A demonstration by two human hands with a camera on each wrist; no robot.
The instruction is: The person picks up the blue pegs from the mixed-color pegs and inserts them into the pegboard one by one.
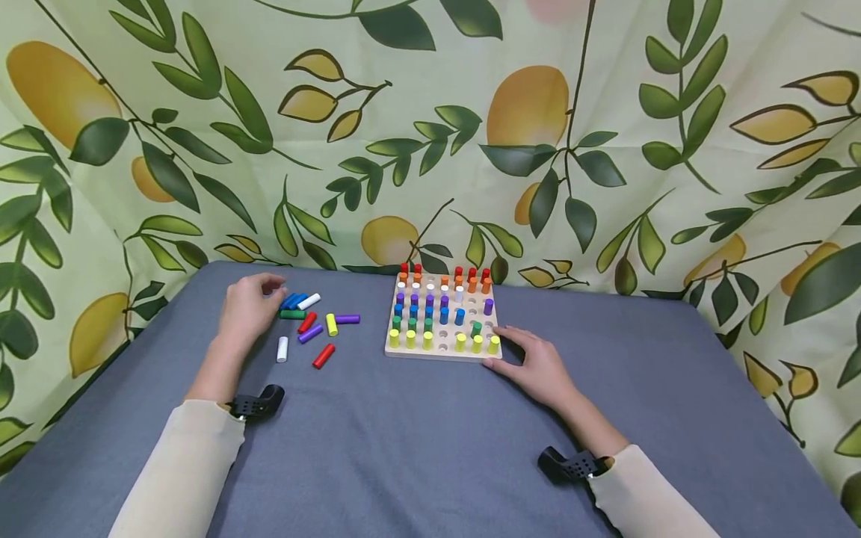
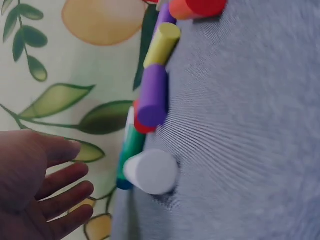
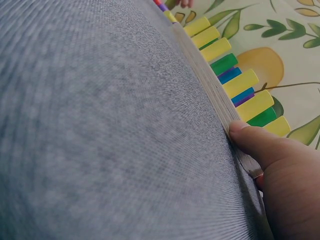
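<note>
My left hand (image 1: 247,305) is above the left edge of a loose group of coloured pegs. In the left wrist view its fingers (image 2: 65,180) are loosely spread and hold nothing. Close by lie a blue peg (image 1: 294,301), a green peg (image 1: 292,314) and a white peg (image 1: 282,349). A wooden pegboard (image 1: 437,356) stands on the table to the right, with rows of coloured pegs upright in its holes. My right hand (image 1: 534,366) grips the board's near right corner, its thumb (image 3: 245,131) on the front edge. Its other fingers are mostly hidden in the right wrist view.
More loose pegs lie between the left hand and the board, among them a red peg (image 1: 323,356), a yellow peg (image 1: 332,324) and a purple peg (image 1: 347,319). A grey cloth (image 1: 403,448) covers the table. Behind it hangs a leaf-patterned curtain (image 1: 430,90).
</note>
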